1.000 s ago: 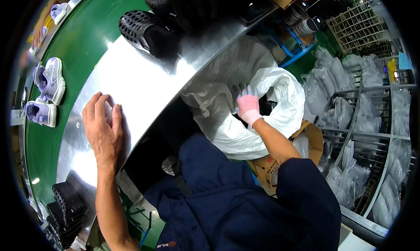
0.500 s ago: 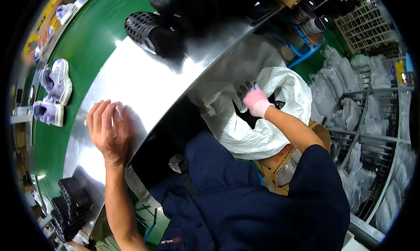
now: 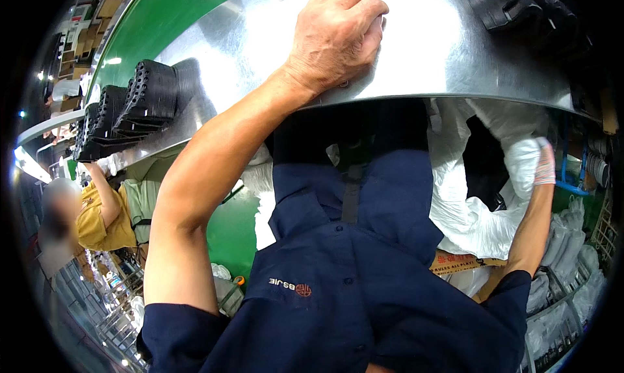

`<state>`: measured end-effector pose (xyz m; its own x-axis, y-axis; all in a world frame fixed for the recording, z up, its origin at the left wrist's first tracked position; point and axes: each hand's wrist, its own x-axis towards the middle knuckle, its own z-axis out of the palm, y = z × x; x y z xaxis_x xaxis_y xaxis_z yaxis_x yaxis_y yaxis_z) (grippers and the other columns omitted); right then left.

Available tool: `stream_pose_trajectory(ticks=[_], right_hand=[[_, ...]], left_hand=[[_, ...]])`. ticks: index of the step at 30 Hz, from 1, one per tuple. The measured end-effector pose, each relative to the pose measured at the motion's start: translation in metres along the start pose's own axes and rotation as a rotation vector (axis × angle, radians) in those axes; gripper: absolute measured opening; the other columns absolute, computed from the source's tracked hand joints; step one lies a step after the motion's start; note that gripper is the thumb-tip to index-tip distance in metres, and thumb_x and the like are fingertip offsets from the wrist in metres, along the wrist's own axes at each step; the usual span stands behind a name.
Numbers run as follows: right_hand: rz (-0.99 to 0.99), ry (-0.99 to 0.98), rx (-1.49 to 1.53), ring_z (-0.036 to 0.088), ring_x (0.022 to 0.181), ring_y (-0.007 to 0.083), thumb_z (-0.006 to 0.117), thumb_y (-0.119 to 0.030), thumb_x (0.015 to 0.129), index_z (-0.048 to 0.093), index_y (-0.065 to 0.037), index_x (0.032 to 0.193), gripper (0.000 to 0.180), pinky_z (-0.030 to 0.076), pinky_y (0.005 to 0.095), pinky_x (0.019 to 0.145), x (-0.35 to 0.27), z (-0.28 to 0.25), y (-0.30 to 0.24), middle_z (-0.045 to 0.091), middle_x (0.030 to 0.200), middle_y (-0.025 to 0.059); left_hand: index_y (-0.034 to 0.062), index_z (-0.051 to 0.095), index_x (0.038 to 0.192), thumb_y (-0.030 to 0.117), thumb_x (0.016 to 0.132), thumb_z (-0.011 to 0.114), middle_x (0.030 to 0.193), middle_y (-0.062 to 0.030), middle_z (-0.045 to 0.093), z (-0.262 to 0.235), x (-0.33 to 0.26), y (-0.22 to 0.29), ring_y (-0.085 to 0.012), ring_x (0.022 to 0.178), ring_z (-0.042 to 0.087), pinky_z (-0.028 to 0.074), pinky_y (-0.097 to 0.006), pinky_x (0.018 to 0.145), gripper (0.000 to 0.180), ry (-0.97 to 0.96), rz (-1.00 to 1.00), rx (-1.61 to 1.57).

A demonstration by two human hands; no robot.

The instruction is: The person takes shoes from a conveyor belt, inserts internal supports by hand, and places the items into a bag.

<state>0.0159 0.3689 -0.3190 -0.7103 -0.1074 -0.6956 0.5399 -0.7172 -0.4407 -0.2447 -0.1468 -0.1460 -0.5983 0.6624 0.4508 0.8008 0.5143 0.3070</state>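
- Grip: right gloved hand (image 3: 545, 162) at right rim of white sack (image 3: 481, 230), blurred; cannot tell whether grasping.
- Left hand (image 3: 338, 35) curled on metal worktop (image 3: 432, 54); hold unclear.
- Sack: one, crumpled, mouth open, dark inside; below worktop's edge.
- Black perforated clogs (image 3: 153, 90): two groups, on worktop.

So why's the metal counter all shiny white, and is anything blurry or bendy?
In the head view, glare, probably from lamps, whitens the metal counter, and its front edge looks curved through the fisheye lens; in that same view, the co-worker's head is blurred, the gloved right hand looks a little soft, and the white sack is mostly dark inside.
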Motion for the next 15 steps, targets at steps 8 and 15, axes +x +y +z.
stream_pose_trajectory(ticks=[8,15], right_hand=[[-0.593,-0.044,-0.007,0.064,0.127,0.0320,0.055,-0.024,0.103,0.058,0.005,0.139,0.047,0.048,0.0440,0.115,-0.043,0.052,0.027,0.066,0.137,0.0206],[-0.434,0.122,0.081,0.073,0.111,0.0262,0.062,-0.014,0.099,0.063,0.008,0.131,0.039,0.058,0.0365,0.103,-0.088,0.141,0.019,0.073,0.123,0.0190]], left_hand=[[-0.0025,0.064,0.124,0.023,0.083,0.080,0.102,-0.0177,0.070,0.067,-0.060,0.138,-0.0331,0.087,0.069,0.059,-0.040,0.073,0.051,-0.116,0.415,-0.377],[-0.0003,0.039,0.154,0.044,0.088,0.080,0.137,-0.0314,0.055,0.231,-0.002,0.181,-0.0431,0.129,0.053,0.040,-0.053,0.112,0.089,-0.321,-0.052,-0.561]])
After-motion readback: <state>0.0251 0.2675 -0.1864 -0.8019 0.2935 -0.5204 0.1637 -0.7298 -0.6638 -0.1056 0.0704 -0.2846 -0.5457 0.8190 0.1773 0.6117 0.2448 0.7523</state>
